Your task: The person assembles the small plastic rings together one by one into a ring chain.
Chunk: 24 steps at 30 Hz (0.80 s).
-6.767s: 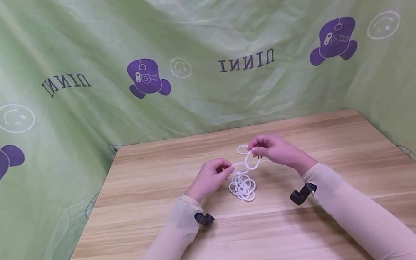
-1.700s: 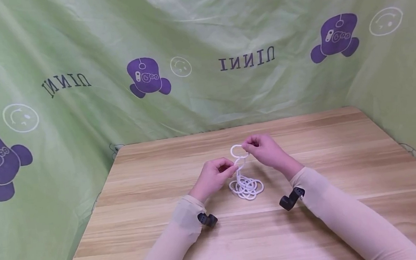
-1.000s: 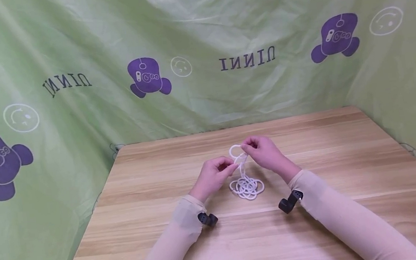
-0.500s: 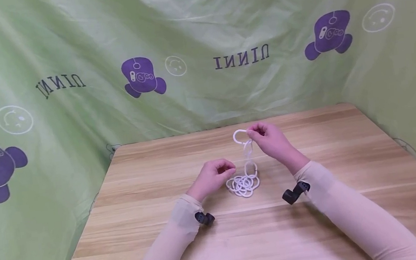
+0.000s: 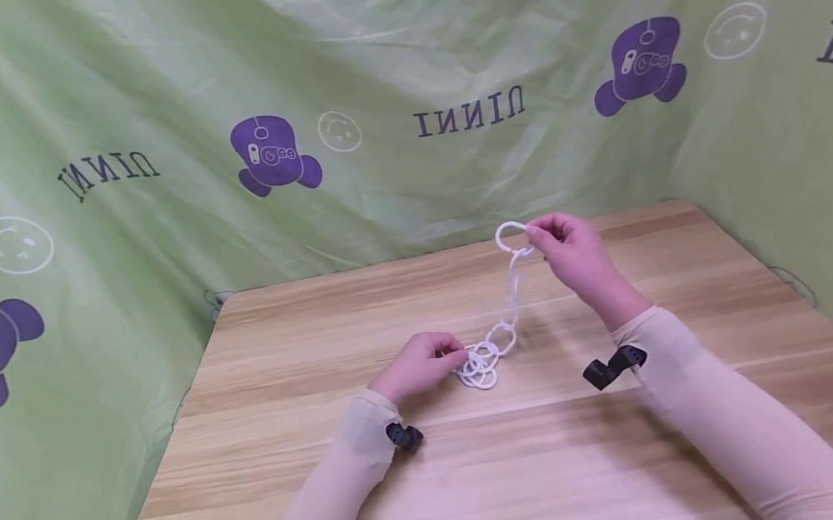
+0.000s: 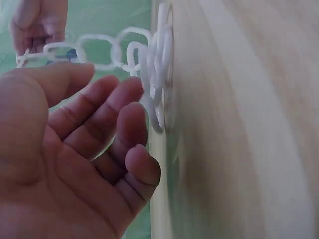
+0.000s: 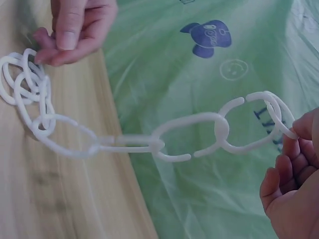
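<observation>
A chain of white plastic links (image 7: 188,120), some with a small gap in the ring, runs between the table and my right hand (image 5: 584,259). Thumb and forefinger of that hand pinch the end link, raised over the far part of the table. Several links hang below it in a slanting line. The rest of the chain lies as a loose pile (image 6: 160,64) on the wood. My left hand (image 5: 421,365) is beside the pile, fingers loosely bent and thumb apart from them. In the left wrist view its fingertips overlap the pile's near edge, with nothing between thumb and fingers.
The light wooden table (image 5: 438,484) extends around both hands. A green curtain (image 5: 380,196) with purple figures and lettering hangs behind it and along its sides. Black wrist cameras (image 5: 612,368) are strapped on both sleeves.
My right hand has risen and moved right and away, drawing more links up from the pile. The left hand has let go of the chain and lowered beside the pile.
</observation>
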### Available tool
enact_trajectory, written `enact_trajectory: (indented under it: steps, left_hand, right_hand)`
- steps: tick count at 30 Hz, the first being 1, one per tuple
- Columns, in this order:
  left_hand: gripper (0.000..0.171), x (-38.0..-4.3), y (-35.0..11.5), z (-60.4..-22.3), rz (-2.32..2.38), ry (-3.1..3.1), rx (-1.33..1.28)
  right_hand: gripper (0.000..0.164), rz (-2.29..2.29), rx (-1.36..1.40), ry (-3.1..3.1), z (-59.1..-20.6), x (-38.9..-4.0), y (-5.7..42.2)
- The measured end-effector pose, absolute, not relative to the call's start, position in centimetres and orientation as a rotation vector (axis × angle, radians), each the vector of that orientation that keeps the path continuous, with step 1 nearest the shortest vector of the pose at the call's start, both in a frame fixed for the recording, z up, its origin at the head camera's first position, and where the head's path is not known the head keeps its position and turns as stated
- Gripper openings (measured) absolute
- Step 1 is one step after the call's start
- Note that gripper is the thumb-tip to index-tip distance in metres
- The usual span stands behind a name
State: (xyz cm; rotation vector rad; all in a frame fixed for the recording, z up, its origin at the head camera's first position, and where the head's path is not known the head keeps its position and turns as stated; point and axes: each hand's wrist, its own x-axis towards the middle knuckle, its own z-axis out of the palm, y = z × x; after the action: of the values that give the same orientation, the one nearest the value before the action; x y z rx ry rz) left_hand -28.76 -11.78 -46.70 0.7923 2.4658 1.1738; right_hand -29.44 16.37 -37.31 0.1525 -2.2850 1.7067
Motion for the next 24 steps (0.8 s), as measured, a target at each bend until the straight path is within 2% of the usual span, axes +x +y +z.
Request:
enact_trajectory:
  steps: [8,17,20,24]
  left_hand:
    - [0.015,-29.0,-12.0,-47.1,1.178,2.485,0.806]
    - [0.021,-26.2,-8.8,-46.3,0.878,2.458,1.145]
    - [0.018,-26.1,-8.7,-46.2,0.811,2.475,1.123]
    - [0.011,-27.0,-10.6,-45.8,0.818,2.475,1.012]
  right_hand:
    - [0.015,1.817,0.016,-2.041,-36.9,-29.2,19.8]
    - [0.027,1.801,-0.016,-2.095,-37.8,-28.6,20.9]
    - [0.027,1.792,-0.021,-2.084,-38.0,-28.5,21.2]
    - [0.018,1.835,-0.074,-1.995,-37.8,-28.5,22.5]
